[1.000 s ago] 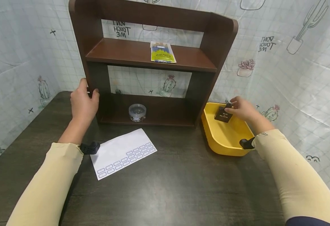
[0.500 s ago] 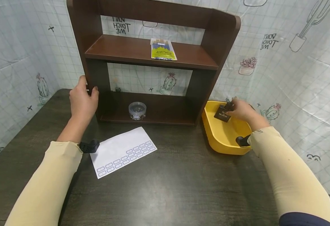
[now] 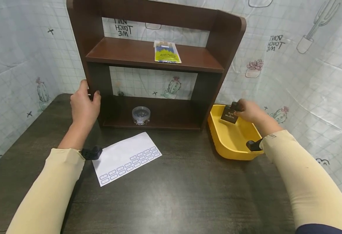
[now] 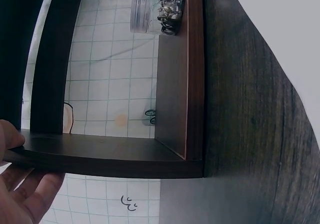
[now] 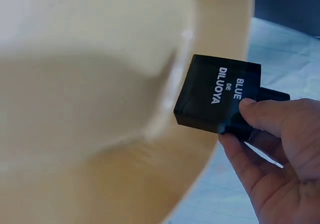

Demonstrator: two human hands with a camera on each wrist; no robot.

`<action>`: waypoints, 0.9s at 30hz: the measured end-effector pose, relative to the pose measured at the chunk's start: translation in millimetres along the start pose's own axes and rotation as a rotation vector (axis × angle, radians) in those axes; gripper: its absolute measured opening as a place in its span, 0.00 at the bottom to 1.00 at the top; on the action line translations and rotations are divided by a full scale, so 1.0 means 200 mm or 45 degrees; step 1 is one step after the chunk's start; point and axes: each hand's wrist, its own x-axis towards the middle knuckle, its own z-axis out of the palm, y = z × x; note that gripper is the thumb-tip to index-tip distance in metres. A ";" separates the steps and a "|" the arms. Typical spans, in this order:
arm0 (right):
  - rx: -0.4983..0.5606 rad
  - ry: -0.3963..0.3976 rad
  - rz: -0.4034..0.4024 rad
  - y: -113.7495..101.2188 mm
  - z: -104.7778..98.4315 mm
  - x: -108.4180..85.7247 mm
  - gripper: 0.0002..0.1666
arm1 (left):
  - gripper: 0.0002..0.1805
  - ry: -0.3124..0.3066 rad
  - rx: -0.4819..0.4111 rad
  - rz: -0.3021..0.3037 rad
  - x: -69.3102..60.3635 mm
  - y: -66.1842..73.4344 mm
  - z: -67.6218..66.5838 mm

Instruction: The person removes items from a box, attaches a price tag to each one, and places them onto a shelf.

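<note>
At the brown shelf's (image 3: 156, 63) left side panel, my left hand (image 3: 84, 105) grips the edge, thumb on one face and fingers on the other, as the left wrist view shows. My right hand (image 3: 250, 113) pinches a small black bottle (image 3: 228, 115) with white lettering near its cap, over the far end of the yellow bin (image 3: 232, 154). In the right wrist view the bottle (image 5: 217, 91) stands out clearly between thumb and fingers (image 5: 242, 164). Whether its base touches the bin, I cannot tell.
A clear round jar (image 3: 141, 115) sits on the lower shelf, and a yellow-and-blue packet (image 3: 167, 53) lies on the upper one. In front of the shelf is a white label sheet (image 3: 128, 156) on the dark table (image 3: 171, 191). Patterned sheeting (image 3: 299, 97) hangs behind.
The black bottle has turned more upright and shifted slightly, held by my right hand. My left hand keeps its place on the shelf side.
</note>
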 end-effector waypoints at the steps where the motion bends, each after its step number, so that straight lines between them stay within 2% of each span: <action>1: 0.031 0.008 -0.006 -0.01 -0.02 -0.01 0.21 | 0.15 0.005 0.001 -0.001 0.00 0.00 0.00; 4: 0.118 0.038 -0.032 -0.06 -0.07 -0.03 0.21 | 0.14 0.010 0.006 -0.003 0.00 0.00 0.00; 7: 0.146 0.063 -0.054 -0.10 -0.11 -0.08 0.22 | 0.13 0.010 0.007 -0.005 -0.01 0.00 0.00; 14: 0.125 0.116 -0.126 -0.23 -0.15 -0.22 0.22 | 0.13 0.008 -0.002 0.012 0.00 0.00 0.00; 17: 0.138 0.163 -0.204 -0.30 -0.16 -0.28 0.23 | 0.13 0.013 0.001 0.009 0.00 0.00 0.00; 22: 0.130 0.229 -0.399 -0.45 -0.11 -0.36 0.15 | 0.13 0.010 0.009 -0.003 0.00 0.01 0.00; 27: 0.132 0.161 -0.524 -0.62 0.04 -0.41 0.14 | 0.14 0.001 0.004 -0.005 -0.01 0.01 0.00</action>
